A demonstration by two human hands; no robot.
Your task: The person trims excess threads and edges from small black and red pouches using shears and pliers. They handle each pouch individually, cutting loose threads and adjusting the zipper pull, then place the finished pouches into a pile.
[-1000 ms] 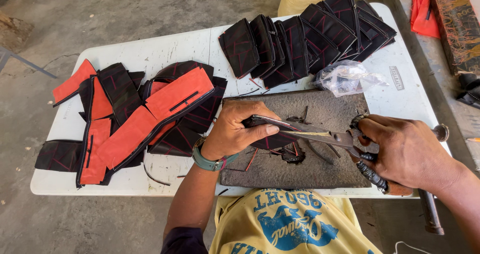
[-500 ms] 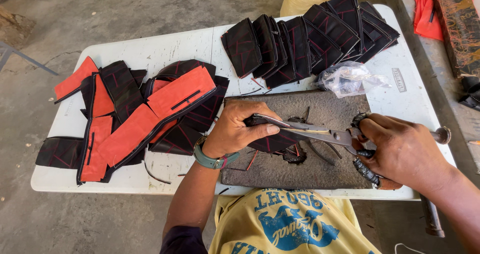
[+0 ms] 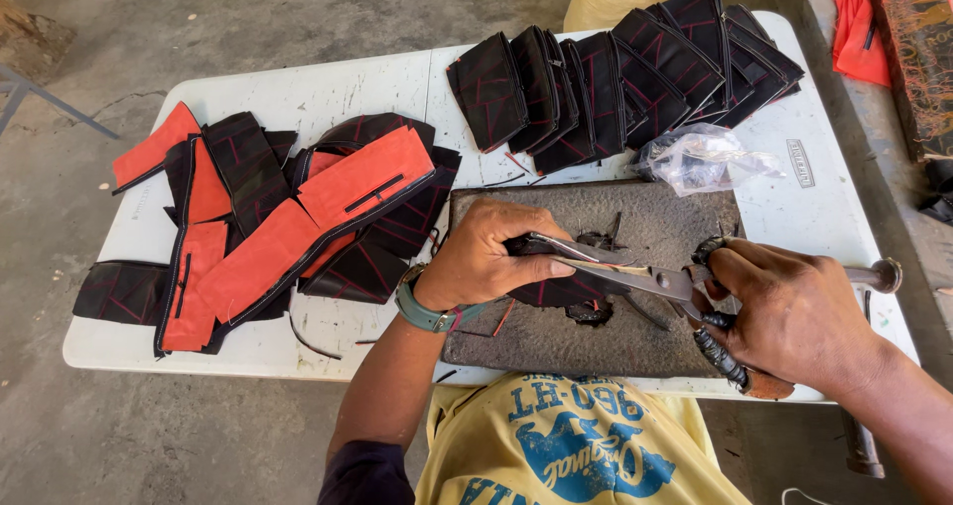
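The right hand (image 3: pixel 794 311) is closed around the handles of a pair of scissors (image 3: pixel 635 277), whose blades point toward the left hand (image 3: pixel 486 257). The left hand grips a small black fabric piece (image 3: pixel 556 288) with red stitching, pinching it where the blades meet it. Both hands work over a worn grey mat (image 3: pixel 615 336) lying on the white bench (image 3: pixel 328 88). Beyond the mat, at its far edge, lies a crumpled clear plastic bag (image 3: pixel 700 155), and past that a fanned row of black pieces (image 3: pixel 615 78). Left of the mat sits a heap of red and black pieces (image 3: pixel 268 227).
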